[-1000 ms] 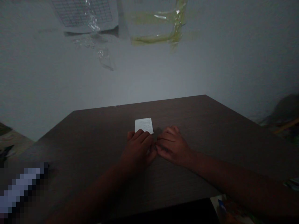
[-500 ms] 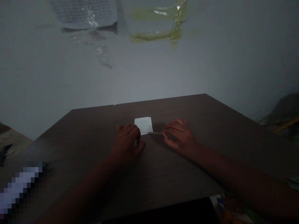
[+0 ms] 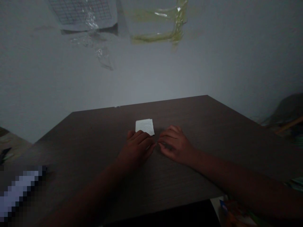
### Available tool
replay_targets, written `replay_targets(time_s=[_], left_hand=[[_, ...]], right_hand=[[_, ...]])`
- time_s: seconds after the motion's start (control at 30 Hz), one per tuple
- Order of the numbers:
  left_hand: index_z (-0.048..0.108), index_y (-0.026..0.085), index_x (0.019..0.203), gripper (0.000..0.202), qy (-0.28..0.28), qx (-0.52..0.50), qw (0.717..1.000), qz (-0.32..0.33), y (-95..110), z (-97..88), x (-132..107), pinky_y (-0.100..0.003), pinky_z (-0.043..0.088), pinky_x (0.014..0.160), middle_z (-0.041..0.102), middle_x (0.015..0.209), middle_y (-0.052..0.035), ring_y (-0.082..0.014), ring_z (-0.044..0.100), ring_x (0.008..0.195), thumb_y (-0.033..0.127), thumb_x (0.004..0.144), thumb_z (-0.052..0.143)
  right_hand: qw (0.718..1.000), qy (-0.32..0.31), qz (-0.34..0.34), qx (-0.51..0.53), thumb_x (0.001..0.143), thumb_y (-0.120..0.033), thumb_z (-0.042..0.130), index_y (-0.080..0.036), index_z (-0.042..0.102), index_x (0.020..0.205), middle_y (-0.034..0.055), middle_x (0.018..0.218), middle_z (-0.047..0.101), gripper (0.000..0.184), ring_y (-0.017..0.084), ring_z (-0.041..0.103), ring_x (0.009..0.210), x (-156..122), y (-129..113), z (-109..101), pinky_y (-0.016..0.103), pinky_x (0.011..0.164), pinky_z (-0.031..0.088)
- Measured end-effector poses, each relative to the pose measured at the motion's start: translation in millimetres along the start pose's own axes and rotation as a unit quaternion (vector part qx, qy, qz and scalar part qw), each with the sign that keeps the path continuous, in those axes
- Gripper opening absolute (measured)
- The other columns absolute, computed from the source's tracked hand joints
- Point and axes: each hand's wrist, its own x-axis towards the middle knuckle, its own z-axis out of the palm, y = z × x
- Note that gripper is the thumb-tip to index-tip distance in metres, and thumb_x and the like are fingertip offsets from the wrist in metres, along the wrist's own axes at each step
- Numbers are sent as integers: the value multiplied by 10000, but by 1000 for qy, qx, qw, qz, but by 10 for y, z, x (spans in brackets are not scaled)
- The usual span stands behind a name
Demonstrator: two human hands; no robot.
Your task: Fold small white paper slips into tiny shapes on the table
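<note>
A small stack of white paper pieces (image 3: 144,125) with fine lines of print lies on the dark wooden table (image 3: 113,126). My left hand (image 3: 137,147) is just in front of the stack and covers its near edge, thumb and fingers pinched. Close on its right, my right hand (image 3: 176,144) is pinched too, its fingertips almost meeting those of the left. Between them a tiny pale bit of a thin piece of paper (image 3: 156,143) shows; the fingers hide most of it.
A pale wall (image 3: 165,75) stands behind the table, with a gridded sheet (image 3: 82,12) and yellowish tape (image 3: 151,38) on it. A pixelated bright object (image 3: 20,190) lies at the left. Colourful packets (image 3: 234,212) are below the table's front right edge.
My left hand has moved right and toward me, its fingers closing on the thin piece of paper. My right hand has shifted slightly left and nearer with that piece.
</note>
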Motion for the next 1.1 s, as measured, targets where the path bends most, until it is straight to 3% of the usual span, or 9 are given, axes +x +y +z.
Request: replay_targets(time_s=[0.33,0.5,0.67,0.9,1.0,1.1], left_hand=[[674,212,910,255,31,13,999,40,86,28,1,-399,408,833,737,886,-32,-227,646,848,205,1131,547],[715,230,980,202,-9,15,1000,-1,43,8,-33,-403,427,889,772,957,-38,-234,659,918,183,1105,564],[701,237,1000,191,5,5,1000,-13,-86,22,-51,-403,406,892,780,980,-31,-235,664,925,212,1119,554],[676,233,995,206,12,2,1000,9,-161,19,-42,-387,392,874,763,969,-23,-226,661,923,236,1147,537],[684,243,976,185,2,10,1000,5,-115,-4,-30,-391,400,888,757,960,-13,-232,660,930,242,1128,580],[708,244,1015,167,17,27,999,-29,-47,-3,-29,-410,403,924,764,1019,-9,-242,665,990,234,1124,581]], right_hand=[[1000,7,16,-24,906,-107,642,-234,647,880,33,898,750,129,247,644,899,12,-54,27,428,854,471],[998,3,29,-60,902,-110,629,-227,639,879,44,879,715,119,252,626,888,-4,61,25,418,838,452],[996,-1,68,-65,887,-122,617,-233,644,859,48,871,689,117,259,614,875,-25,221,-1,423,823,448],[1000,-11,27,4,966,-254,700,-214,698,1095,82,1044,752,135,271,668,993,-10,169,-62,450,909,506],[999,-46,22,5,987,-229,696,-222,699,998,56,989,757,14,249,659,958,-15,128,-35,428,884,492],[997,-71,32,31,984,-180,677,-221,645,876,20,876,713,120,207,635,858,-30,100,20,388,829,481]])
